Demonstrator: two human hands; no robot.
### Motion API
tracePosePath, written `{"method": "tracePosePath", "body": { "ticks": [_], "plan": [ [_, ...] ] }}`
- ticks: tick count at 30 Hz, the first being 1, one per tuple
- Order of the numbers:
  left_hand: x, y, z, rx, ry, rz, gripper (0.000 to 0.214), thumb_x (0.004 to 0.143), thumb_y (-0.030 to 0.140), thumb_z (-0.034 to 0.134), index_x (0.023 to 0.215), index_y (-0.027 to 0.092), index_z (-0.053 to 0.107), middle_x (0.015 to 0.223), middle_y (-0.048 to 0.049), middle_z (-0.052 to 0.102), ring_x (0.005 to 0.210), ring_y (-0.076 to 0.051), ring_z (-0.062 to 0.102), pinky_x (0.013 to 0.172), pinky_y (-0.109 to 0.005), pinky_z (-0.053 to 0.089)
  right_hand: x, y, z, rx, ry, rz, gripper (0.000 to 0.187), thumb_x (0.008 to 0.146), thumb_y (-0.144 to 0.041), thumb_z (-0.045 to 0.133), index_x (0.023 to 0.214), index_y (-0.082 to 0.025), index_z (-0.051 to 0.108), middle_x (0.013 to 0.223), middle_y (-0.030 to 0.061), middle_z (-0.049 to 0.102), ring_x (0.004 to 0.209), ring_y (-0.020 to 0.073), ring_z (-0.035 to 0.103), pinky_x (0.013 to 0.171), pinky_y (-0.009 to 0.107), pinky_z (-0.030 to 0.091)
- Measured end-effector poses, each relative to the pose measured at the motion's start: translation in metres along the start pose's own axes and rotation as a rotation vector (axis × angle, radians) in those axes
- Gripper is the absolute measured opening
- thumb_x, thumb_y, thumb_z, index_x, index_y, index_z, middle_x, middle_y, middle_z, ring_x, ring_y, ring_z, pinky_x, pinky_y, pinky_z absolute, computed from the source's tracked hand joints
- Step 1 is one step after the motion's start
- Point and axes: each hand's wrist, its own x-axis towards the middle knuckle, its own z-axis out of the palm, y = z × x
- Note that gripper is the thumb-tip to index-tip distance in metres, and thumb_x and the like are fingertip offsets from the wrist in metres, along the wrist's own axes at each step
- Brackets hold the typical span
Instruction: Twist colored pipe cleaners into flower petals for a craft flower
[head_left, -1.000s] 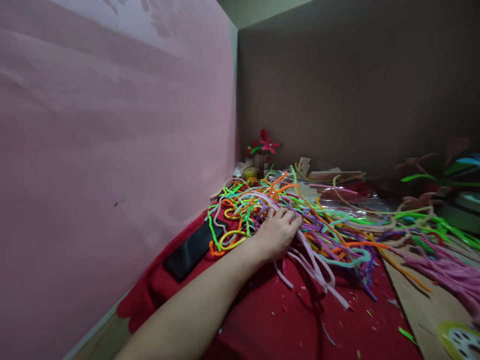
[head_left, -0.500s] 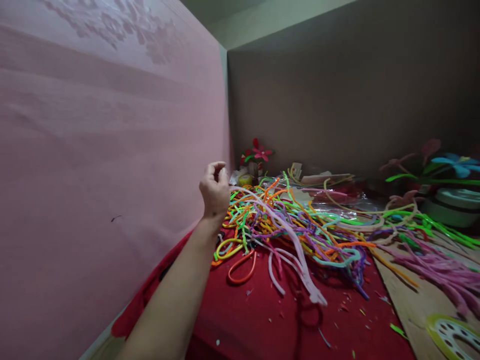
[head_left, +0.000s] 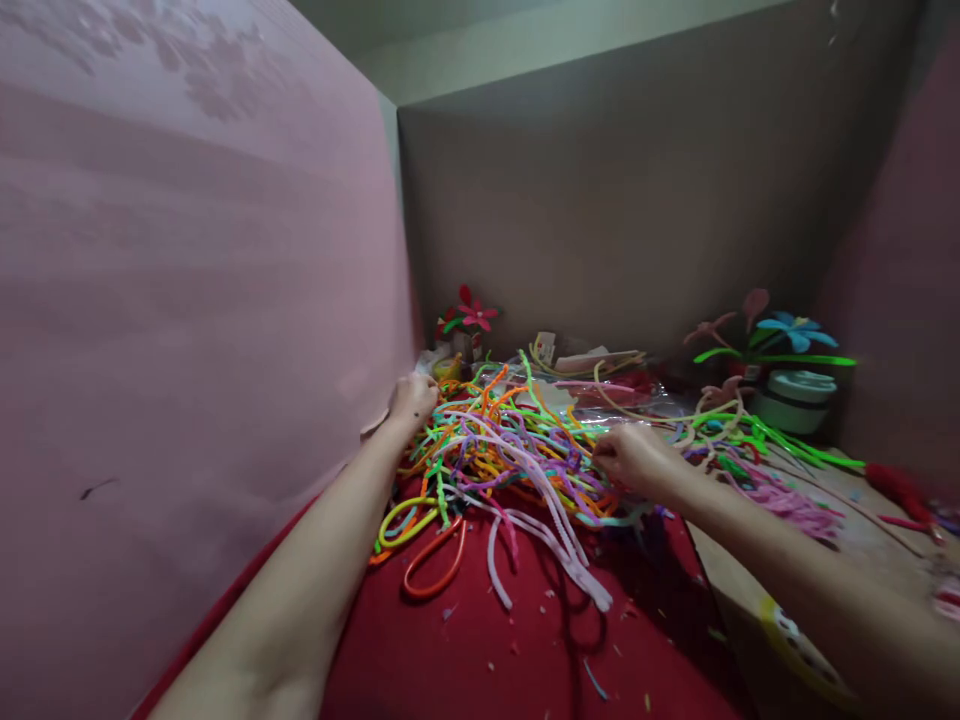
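Note:
A tangled heap of coloured pipe cleaners (head_left: 517, 440) lies on a red cloth (head_left: 525, 640). My left hand (head_left: 413, 396) is closed in a fist at the heap's far left edge, beside the pink wall, apparently pinching strands. My right hand (head_left: 634, 455) reaches in from the right with fingers curled, pinching into the strands at the heap's middle right. Pale pink pipe cleaners (head_left: 559, 545) trail toward me over the cloth, and an orange loop (head_left: 435, 560) lies at the near left.
A pink wall (head_left: 187, 300) runs close along the left, a brown board (head_left: 600, 200) behind. Pipe-cleaner flowers (head_left: 469, 315) stand in the far corner, more flowers (head_left: 787, 335) and a round container (head_left: 793, 398) at right. A cardboard sheet (head_left: 750, 610) and pink strands (head_left: 787, 500) lie on the right.
My left hand dropped from mid-air to the heap's far left edge. My right arm came into view and reached into the pile. The camera turned right.

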Motion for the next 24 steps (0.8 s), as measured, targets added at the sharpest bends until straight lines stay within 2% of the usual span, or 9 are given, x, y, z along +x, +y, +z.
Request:
{"method": "tracePosePath", "body": {
  "ticks": [4, 8, 10, 13, 14, 16, 18, 19, 24],
  "plan": [
    [0.008, 0.0, -0.032, -0.139, 0.287, -0.063, 0.025, 0.071, 0.03, 0.051, 0.074, 0.015, 0.071, 0.072, -0.0092, 0.07, 0.075, -0.021, 0.065, 0.065, -0.026, 0.046, 0.002, 0.001, 0.0, 0.121, 0.112, 0.075, 0.026, 0.074, -0.02, 0.043, 0.06, -0.015, 0.065, 0.053, 0.0035, 0.058, 0.051, 0.012, 0.047, 0.05, 0.024, 0.024],
    [0.01, 0.015, -0.053, -0.361, 0.421, 0.019, 0.031, 0.077, 0.03, 0.044, 0.087, 0.011, 0.066, 0.076, -0.0075, 0.069, 0.06, -0.014, 0.063, 0.054, -0.021, 0.047, -0.001, 0.002, 0.002, 0.218, 0.0, 0.012, 0.025, 0.075, -0.027, 0.05, 0.058, -0.015, 0.065, 0.048, 0.0008, 0.054, 0.048, 0.0113, 0.044, 0.047, 0.024, 0.023],
    [0.009, 0.024, -0.06, -0.458, 0.419, 0.08, 0.03, 0.077, 0.031, 0.045, 0.087, 0.011, 0.064, 0.073, -0.0058, 0.068, 0.054, -0.011, 0.062, 0.049, -0.019, 0.047, -0.002, 0.0, 0.009, 0.205, -0.029, -0.014, 0.02, 0.07, -0.022, 0.054, 0.055, -0.015, 0.064, 0.046, -0.0001, 0.052, 0.046, 0.011, 0.043, 0.047, 0.024, 0.022],
    [0.008, 0.032, -0.071, -0.534, 0.403, 0.131, 0.022, 0.074, 0.028, 0.05, 0.075, 0.01, 0.064, 0.058, -0.0031, 0.063, 0.047, -0.011, 0.059, 0.045, -0.019, 0.046, -0.005, -0.003, 0.013, 0.184, 0.028, -0.011, 0.025, 0.072, -0.019, 0.05, 0.051, -0.015, 0.062, 0.045, 0.0008, 0.051, 0.047, 0.0114, 0.043, 0.048, 0.025, 0.023],
    [0.008, 0.032, -0.076, -0.542, 0.413, 0.14, 0.021, 0.074, 0.026, 0.049, 0.073, 0.011, 0.064, 0.055, -0.0024, 0.062, 0.047, -0.011, 0.059, 0.045, -0.019, 0.046, -0.006, -0.002, 0.011, 0.199, 0.088, 0.004, 0.027, 0.075, -0.021, 0.049, 0.052, -0.015, 0.062, 0.048, 0.0016, 0.053, 0.049, 0.012, 0.044, 0.049, 0.025, 0.024],
    [0.008, 0.032, -0.086, -0.527, 0.406, 0.16, 0.02, 0.075, 0.023, 0.048, 0.072, 0.012, 0.064, 0.054, -0.0015, 0.061, 0.048, -0.012, 0.059, 0.047, -0.02, 0.046, -0.009, -0.001, 0.004, 0.293, 0.312, 0.081, 0.03, 0.079, -0.028, 0.046, 0.059, -0.015, 0.065, 0.053, 0.0032, 0.057, 0.053, 0.0136, 0.048, 0.051, 0.025, 0.028],
    [0.009, 0.031, -0.095, -0.485, 0.362, 0.182, 0.015, 0.072, 0.02, 0.051, 0.069, 0.014, 0.065, 0.052, -0.0008, 0.061, 0.049, -0.012, 0.059, 0.048, -0.02, 0.046, -0.011, 0.001, -0.006, 0.469, 0.545, 0.151, 0.031, 0.081, -0.033, 0.045, 0.068, -0.016, 0.067, 0.056, 0.0037, 0.06, 0.053, 0.0145, 0.051, 0.052, 0.025, 0.033],
    [0.01, 0.03, -0.099, -0.464, 0.337, 0.189, 0.013, 0.069, 0.018, 0.053, 0.066, 0.015, 0.065, 0.05, -0.0005, 0.06, 0.048, -0.013, 0.058, 0.047, -0.02, 0.045, -0.013, 0.001, -0.011, 0.55, 0.599, 0.145, 0.03, 0.08, -0.035, 0.046, 0.071, -0.016, 0.067, 0.057, 0.0038, 0.061, 0.053, 0.0145, 0.052, 0.052, 0.025, 0.034],
    [0.015, 0.034, -0.118, -0.436, 0.324, 0.202, 0.01, 0.066, 0.015, 0.056, 0.062, 0.015, 0.065, 0.048, -0.0004, 0.059, 0.042, -0.012, 0.054, 0.044, -0.02, 0.041, -0.016, 0.002, -0.021, 0.719, 0.62, -0.039, 0.022, 0.077, -0.034, 0.053, 0.076, -0.018, 0.067, 0.059, 0.0022, 0.061, 0.052, 0.0136, 0.052, 0.051, 0.024, 0.04]
  ]
}}
